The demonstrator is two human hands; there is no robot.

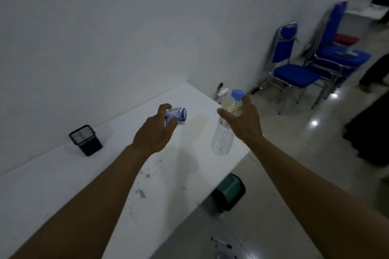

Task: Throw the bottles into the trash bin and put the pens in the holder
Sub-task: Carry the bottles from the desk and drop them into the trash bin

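Note:
My left hand (154, 130) is closed around a small crushed clear bottle (179, 116) with a blue label, held above the white table (63, 174). My right hand (245, 121) grips a taller clear bottle (223, 139) with a blue cap near its neck; the bottle hangs upright over the table's right edge. A black mesh pen holder (85, 140) stands on the table to the left, near the wall. A green and black trash bin (229, 191) sits on the floor beside the table's right edge. Two pens (221, 243) lie on the floor near the bottom.
Blue folding chairs (294, 63) stand along the wall at the right. A person's dark clothing (370, 128) shows at the far right. A cable and plug (221, 90) sit at the table's far corner. The tabletop has brown stains.

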